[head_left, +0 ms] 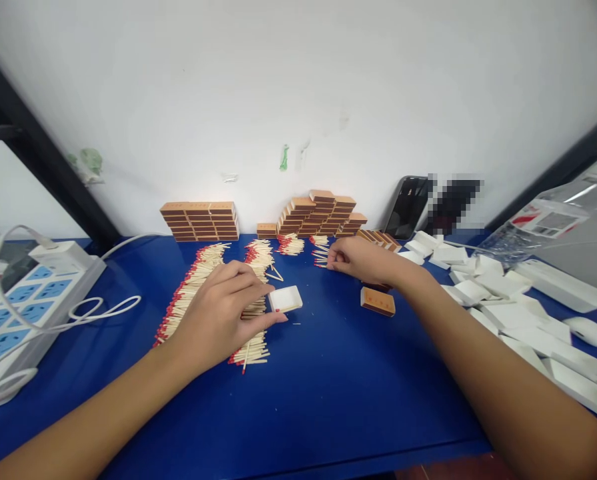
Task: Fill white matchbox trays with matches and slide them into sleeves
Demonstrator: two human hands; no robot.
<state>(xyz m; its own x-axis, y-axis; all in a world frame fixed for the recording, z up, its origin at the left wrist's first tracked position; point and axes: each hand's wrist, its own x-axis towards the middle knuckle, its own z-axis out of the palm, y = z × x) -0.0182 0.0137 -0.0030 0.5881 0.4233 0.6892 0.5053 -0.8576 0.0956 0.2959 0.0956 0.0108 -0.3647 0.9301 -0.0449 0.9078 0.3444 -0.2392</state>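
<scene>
My left hand (223,308) reaches over the rows of matches, its thumb and index finger on either side of the left end of a small white matchbox tray (289,297). One red match head shows at the tray's near edge; most of its inside looks bare. Past it, my right hand (356,259) has its fingertips pinched together at the ends of a few loose matches (320,255), whose red heads point left. A brown matchbox sleeve (377,301) lies below the right wrist. Long rows of matches (191,287) lie under and left of my left hand.
Stacked matchboxes (199,222) stand against the wall, with a stepped stack (314,215) further right. Many white trays (503,287) are heaped at the right, near a phone (406,207) and a plastic bag (548,213). A power strip (26,307) with cables sits left.
</scene>
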